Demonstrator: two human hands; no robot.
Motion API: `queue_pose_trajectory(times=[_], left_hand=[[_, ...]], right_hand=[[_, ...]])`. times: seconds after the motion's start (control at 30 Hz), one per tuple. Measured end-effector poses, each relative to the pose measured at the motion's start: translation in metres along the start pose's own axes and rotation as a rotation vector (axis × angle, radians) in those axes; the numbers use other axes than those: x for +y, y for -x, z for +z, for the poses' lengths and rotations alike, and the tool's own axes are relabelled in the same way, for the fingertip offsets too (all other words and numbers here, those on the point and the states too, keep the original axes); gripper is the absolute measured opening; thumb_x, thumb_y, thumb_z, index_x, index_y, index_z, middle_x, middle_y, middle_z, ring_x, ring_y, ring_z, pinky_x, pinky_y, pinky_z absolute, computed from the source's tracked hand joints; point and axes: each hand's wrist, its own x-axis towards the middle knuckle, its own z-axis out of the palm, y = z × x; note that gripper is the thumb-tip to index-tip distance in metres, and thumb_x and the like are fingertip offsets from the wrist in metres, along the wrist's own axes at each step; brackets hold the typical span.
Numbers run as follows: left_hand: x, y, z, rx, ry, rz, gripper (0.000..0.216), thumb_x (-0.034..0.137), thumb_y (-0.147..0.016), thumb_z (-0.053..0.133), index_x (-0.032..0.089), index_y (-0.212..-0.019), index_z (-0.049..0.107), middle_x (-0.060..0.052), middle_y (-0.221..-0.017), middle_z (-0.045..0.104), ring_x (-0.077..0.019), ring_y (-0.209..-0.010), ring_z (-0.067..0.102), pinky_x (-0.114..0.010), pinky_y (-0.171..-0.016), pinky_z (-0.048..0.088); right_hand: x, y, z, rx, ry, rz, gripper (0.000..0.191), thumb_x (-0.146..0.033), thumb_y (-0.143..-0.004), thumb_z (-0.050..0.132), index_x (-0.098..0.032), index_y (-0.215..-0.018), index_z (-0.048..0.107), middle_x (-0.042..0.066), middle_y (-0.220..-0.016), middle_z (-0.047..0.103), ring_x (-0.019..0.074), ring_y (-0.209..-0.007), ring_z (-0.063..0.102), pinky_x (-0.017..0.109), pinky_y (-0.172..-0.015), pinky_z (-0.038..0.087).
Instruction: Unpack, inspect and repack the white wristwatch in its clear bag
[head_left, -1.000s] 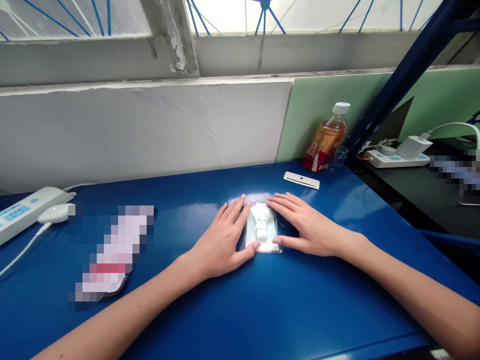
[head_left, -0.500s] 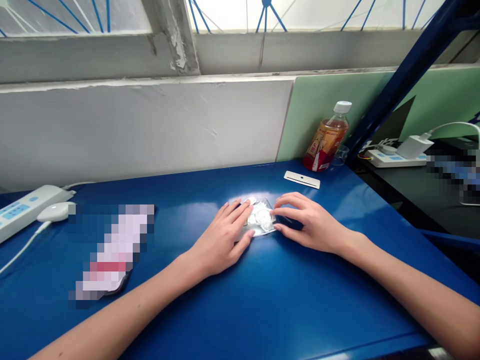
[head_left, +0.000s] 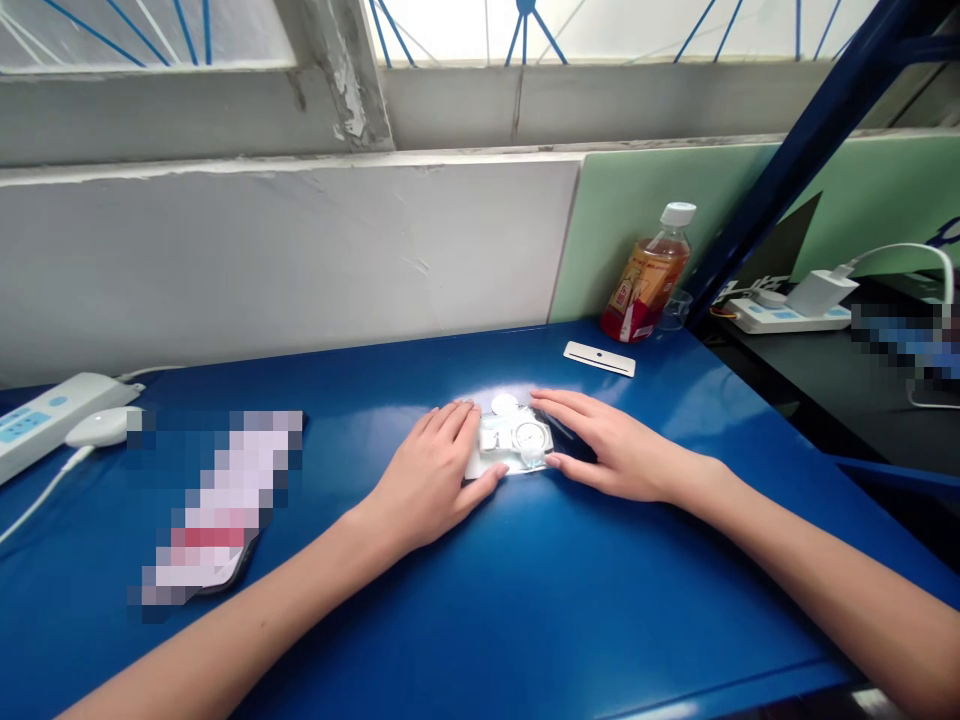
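Between my hands a clear plastic packet point(head_left: 517, 440) lies flat on the blue tabletop point(head_left: 480, 600). White parts show through it, one of them round; their kind I cannot make out. A small white disc point(head_left: 505, 404) shows at the packet's far edge. Over the packet's left side rests my left hand point(head_left: 439, 465), palm down, fingers stretched out and thumb on the near edge. My right hand point(head_left: 611, 445) is at the right side, thumb apart from the extended fingers, the tips at the packet's edge.
Beyond my right hand lies a white slotted strip point(head_left: 599, 359), with a drink bottle point(head_left: 646, 280) behind it by the wall. A pixelated phone point(head_left: 225, 510) is at left. Power strips point(head_left: 45, 415) with white cables sit on both sides. A blue post point(head_left: 787, 165) slants up at right.
My left hand's fingers have drawn back left and my right fingers have straightened from a curl, so more of the packet shows. The view has shifted slightly.
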Motion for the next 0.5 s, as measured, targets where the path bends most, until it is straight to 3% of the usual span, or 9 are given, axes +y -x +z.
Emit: queue_pose_trajectory(times=[0.13, 0.3, 0.5], left_hand=[[-0.009, -0.003, -0.007, -0.025, 0.024, 0.08, 0.065, 0.059, -0.097, 0.044, 0.009, -0.138, 0.05, -0.021, -0.143, 0.052, -0.0363, -0.133, 0.047, -0.05, -0.11, 0.039], [-0.014, -0.005, 0.0, 0.047, 0.071, 0.037, 0.071, 0.065, -0.091, 0.051, 0.009, -0.135, 0.053, -0.021, -0.14, 0.054, -0.0385, -0.13, 0.049, -0.054, -0.108, 0.041], [-0.016, -0.004, 0.003, 0.036, 0.151, 0.022, 0.076, 0.067, -0.084, 0.06, 0.014, -0.138, 0.051, -0.019, -0.145, 0.049, -0.0391, -0.136, 0.042, -0.057, -0.112, 0.035]], right_hand=[[0.002, 0.0, 0.0, -0.027, -0.016, 0.005, 0.062, -0.041, -0.094, 0.055, -0.013, -0.148, 0.041, 0.019, -0.149, 0.048, 0.0322, -0.137, 0.046, 0.05, -0.111, 0.042], [0.004, -0.001, -0.002, -0.01, -0.045, 0.004, 0.062, -0.037, -0.091, 0.058, -0.013, -0.147, 0.042, 0.02, -0.148, 0.048, 0.0335, -0.137, 0.045, 0.052, -0.111, 0.041], [0.007, 0.0, -0.005, -0.003, -0.057, 0.028, 0.064, -0.039, -0.088, 0.062, -0.017, -0.146, 0.045, 0.019, -0.144, 0.051, 0.0348, -0.132, 0.05, 0.052, -0.107, 0.046]])
